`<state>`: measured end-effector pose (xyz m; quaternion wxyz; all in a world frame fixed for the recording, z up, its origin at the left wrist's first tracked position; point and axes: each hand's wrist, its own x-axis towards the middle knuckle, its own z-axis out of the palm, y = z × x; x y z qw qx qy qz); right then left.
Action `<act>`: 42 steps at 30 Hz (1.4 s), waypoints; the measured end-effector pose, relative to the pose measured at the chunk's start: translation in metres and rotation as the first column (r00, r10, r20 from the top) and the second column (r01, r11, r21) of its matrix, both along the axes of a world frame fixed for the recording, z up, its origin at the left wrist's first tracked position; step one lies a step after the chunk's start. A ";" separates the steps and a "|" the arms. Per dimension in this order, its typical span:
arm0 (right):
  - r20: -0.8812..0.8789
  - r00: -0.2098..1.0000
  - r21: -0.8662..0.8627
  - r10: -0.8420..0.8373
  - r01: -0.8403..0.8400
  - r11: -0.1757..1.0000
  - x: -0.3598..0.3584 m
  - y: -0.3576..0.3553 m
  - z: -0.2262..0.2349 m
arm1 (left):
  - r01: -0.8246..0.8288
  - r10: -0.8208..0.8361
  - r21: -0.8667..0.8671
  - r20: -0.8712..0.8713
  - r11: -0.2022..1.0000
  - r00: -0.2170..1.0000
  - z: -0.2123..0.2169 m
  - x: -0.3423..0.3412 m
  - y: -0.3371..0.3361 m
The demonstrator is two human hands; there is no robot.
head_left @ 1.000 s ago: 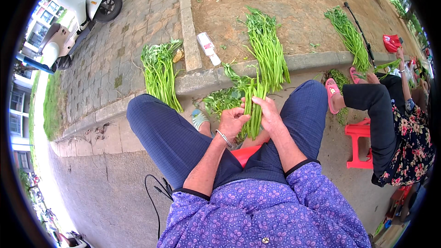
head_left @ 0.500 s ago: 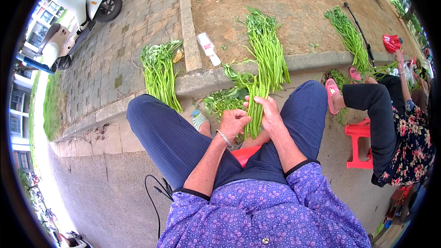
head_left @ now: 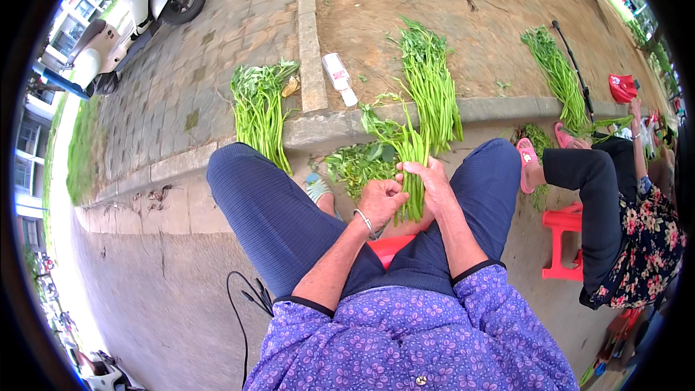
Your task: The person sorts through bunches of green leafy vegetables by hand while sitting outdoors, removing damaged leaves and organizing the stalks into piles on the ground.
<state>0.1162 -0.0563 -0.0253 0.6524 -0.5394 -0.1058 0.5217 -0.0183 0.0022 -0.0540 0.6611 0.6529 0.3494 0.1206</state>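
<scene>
Brick paving (head_left: 246, 18) far left, right hand (head_left: 437, 187) has fingers wrapped round long-stemmed greens (head_left: 412, 150), left hand (head_left: 381, 203) curled up just beside, can't tell if it's pinching any.

Concrete kerb (head_left: 499, 107) beneath three bundles of green stems (head_left: 434, 90)

A loose bunch of long, slender, smooth bright-green vegetable stems (head_left: 413, 146) lies lengthwise in the right hand (head_left: 437, 187), its thumb across the front. The stems run side by side and fan slightly apart at the far end, beyond the hand's upper edge; leafy sprigs show at the upper left. The near ends point toward the lap, beside the left hand's (head_left: 380, 203) curled fingers.
</scene>
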 end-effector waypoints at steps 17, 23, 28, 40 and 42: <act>0.230 0.929 -0.020 0.289 -0.293 0.956 -0.023 -0.002 0.030 | -0.007 0.227 -0.625 0.274 0.780 0.934 0.025 -0.006 0.024; 0.487 0.797 -0.121 0.356 -0.342 0.932 -0.044 0.000 0.006 | 0.008 0.481 -0.769 0.407 0.639 0.777 0.021 -0.008 0.040; 0.671 0.657 -0.164 0.343 -0.320 0.933 -0.054 -0.001 0.003 | 0.017 0.464 -0.717 0.470 0.697 0.751 0.043 -0.017 0.050; 0.688 0.558 -0.252 0.464 -0.415 0.874 -0.063 0.000 0.008 | -0.162 0.613 -0.754 0.367 0.637 0.699 0.030 -0.025 0.062; 0.826 0.411 -0.244 0.385 -0.355 0.902 -0.068 0.001 0.008 | -0.230 0.671 -0.777 0.307 0.586 0.674 0.021 -0.029 0.063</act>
